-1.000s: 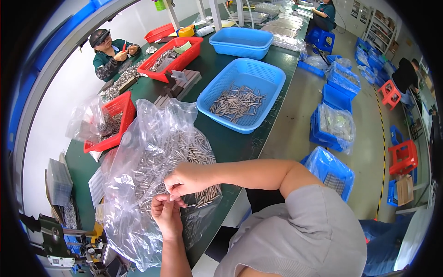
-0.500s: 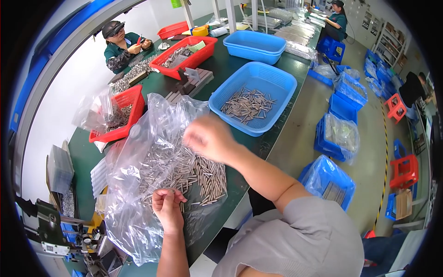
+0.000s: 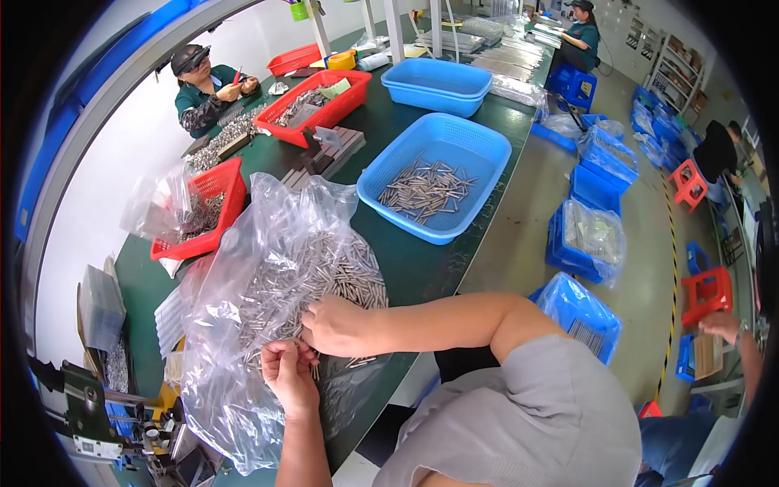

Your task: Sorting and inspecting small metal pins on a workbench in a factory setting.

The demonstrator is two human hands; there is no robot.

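Note:
A heap of small metal pins (image 3: 349,272) lies on and partly under a clear plastic bag (image 3: 215,390) on the green table. My left hand (image 3: 290,377) is at the near edge of the heap, thumb and fingers pinched together; what they hold, if anything, is too small to make out. Right beside it, my right hand (image 3: 341,326) is over the pins with its fingers curled inward. Its fingertips are close to those of the left hand, and what is in them is hidden. Beyond, a blue plastic basket (image 3: 487,146) holds more loose metal pins (image 3: 426,191).
Red baskets (image 3: 235,203) of metal parts stand at the left, near a grey slotted block (image 3: 345,150). Stacked blue basins (image 3: 438,81) are farther back. A co-worker (image 3: 203,85) sits across the table. Blue crates (image 3: 580,243) line the floor at right.
My right hand has come down and toward me, from above the far part of the heap to beside my left hand. The left hand stays pinched in nearly the same place.

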